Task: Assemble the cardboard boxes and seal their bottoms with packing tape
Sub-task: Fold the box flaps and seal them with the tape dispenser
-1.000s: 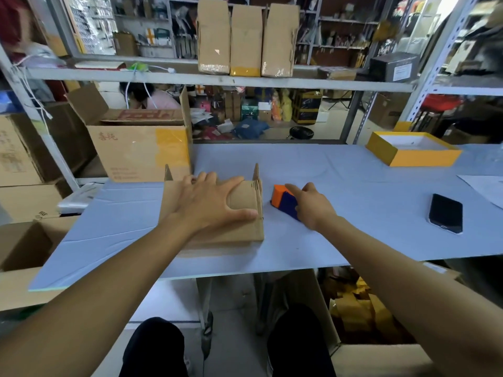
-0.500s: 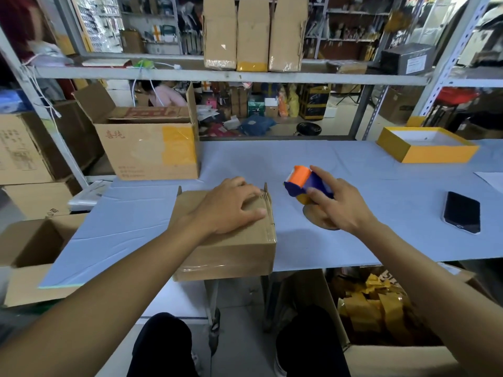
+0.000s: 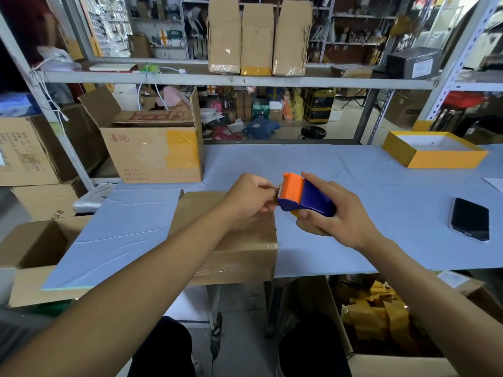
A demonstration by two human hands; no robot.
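A small brown cardboard box [image 3: 245, 251] lies at the near edge of the blue-grey table [image 3: 381, 202], its flaps folded shut on top. My right hand [image 3: 332, 216] grips an orange and blue tape dispenser [image 3: 304, 197] with a brown tape roll, held in the air above the box's right end. My left hand [image 3: 250, 200] is raised off the box, its fingertips pinching at the dispenser's toothed front edge where the tape end sits. The tape end itself is too small to make out.
A large open carton [image 3: 155, 153] stands at the table's back left. A yellow tray box [image 3: 435, 153] sits back right, a black phone [image 3: 469, 219] near the right. Three taped boxes [image 3: 255, 39] stand on the shelf above. Open cartons sit on the floor at both sides.
My right hand picked the dispenser up from the table and lifted it. My left hand left the box top and went to the dispenser's front. The box now lies with its flaps down.
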